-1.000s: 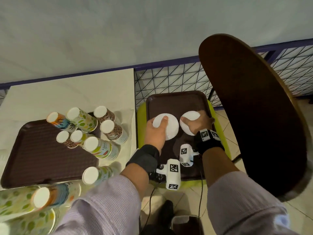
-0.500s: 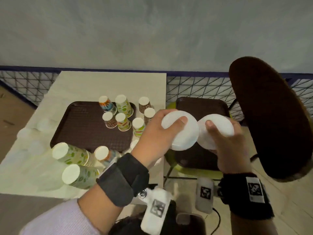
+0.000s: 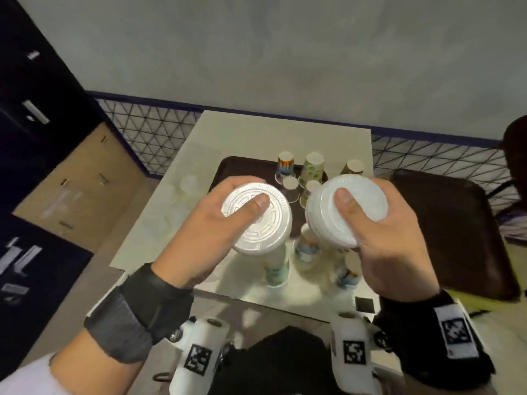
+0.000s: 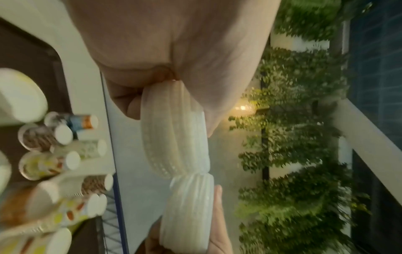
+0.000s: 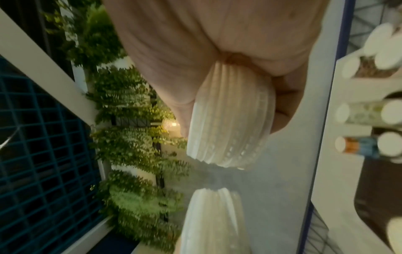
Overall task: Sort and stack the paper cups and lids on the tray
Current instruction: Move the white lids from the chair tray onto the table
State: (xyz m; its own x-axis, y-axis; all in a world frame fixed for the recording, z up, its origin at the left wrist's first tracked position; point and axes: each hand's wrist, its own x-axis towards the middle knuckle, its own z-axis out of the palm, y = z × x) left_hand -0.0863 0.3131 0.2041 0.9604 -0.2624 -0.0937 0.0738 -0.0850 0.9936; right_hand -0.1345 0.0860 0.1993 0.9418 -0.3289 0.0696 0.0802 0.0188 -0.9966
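Note:
My left hand (image 3: 255, 192) grips a stack of white lids (image 3: 265, 232), thumb on top. My right hand (image 3: 365, 195) grips a second stack of white lids (image 3: 328, 223) the same way. Both stacks hang side by side, tilted toward me, above the white table (image 3: 256, 132). Behind them a brown tray (image 3: 236, 166) holds several upside-down patterned paper cups (image 3: 312, 169). More cups (image 3: 276, 269) stand on the table under my hands. The left wrist view shows the left stack (image 4: 176, 137) edge-on, and the right wrist view shows the right stack (image 5: 228, 128) edge-on.
A second brown tray (image 3: 445, 223) lies to the right of the table, with a dark chair back (image 3: 516, 143) beyond it. A mesh fence (image 3: 142, 129) runs behind the table. Dark cabinets (image 3: 34, 95) and a cardboard box (image 3: 79, 172) stand at the left.
Both hands lifted the lid stacks off the right-hand tray and carried them up and leftward over the table. My view swung left with them.

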